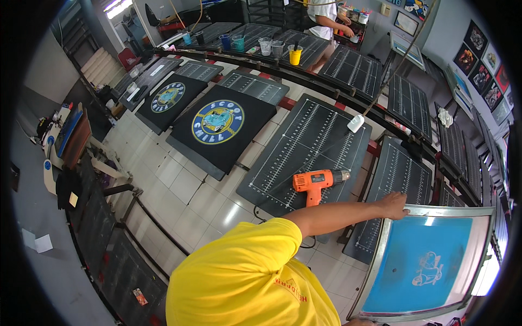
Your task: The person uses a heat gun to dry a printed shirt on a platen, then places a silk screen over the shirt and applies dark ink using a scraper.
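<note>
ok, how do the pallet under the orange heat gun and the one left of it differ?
The ruled black pallet under the orange heat gun is bare, white grid lines showing; the dressed black pallet carries black fabric with a round blue-yellow print. Both are dark, rectangular and tilted alike.

Single head-worn fisheye view, looking steeply down over yellow-sleeved shoulder (244, 271); printing pallets (304, 152) near, workshop beyond

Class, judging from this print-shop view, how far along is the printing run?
Done: two black shirts already carry a round print. In hand: the right hand grips the metal frame of the blue screen. Left: several gridded platens lie bare; an orange heat gun rests on one.
</note>
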Tool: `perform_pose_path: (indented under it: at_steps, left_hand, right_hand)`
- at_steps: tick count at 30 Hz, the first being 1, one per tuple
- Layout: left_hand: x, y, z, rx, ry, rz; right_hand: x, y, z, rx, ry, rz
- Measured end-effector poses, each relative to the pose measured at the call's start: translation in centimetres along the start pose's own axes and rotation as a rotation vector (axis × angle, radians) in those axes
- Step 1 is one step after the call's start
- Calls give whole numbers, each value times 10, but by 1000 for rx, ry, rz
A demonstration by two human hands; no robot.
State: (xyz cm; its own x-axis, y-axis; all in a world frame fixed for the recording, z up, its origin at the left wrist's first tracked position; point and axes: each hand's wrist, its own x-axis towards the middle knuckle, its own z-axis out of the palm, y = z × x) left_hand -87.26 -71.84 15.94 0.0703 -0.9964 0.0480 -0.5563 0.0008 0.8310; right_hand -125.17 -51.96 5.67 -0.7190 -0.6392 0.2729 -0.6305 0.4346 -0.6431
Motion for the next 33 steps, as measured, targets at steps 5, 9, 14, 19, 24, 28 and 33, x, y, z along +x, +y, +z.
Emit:
perform_pose_path:
  at_steps: [5, 9, 14, 19, 24, 28, 33]
  left_hand:
    - [-74, 15, -65, -85, 180, 231]
    - [-150, 24, -142, -148, 192, 288]
    - [-232, -12, -213, -193, 309, 370]
    - [-338, -61, -293, -236, 399, 221]
    - [-435, -123, -336, -259, 558, -10]
    - [-509, -188, -347, -271, 842, -115]
    - [-580, -243, -363, -109, 1008, -193]
  right_hand:
    - [-35, -69, -48, 293, 135, -43]
    - [-78, -112, -85, 488, 169, -33]
    - [-145, -143, -121, 689, 153, 13]
    - [-206, -168, -126, 847, 8, 88]
    - [-272, -198, -129, 905, -132, 172]
    - [-281, -168, -78, 889, -457, 40]
    - [-348, -192, -37, 926, -612, -217]
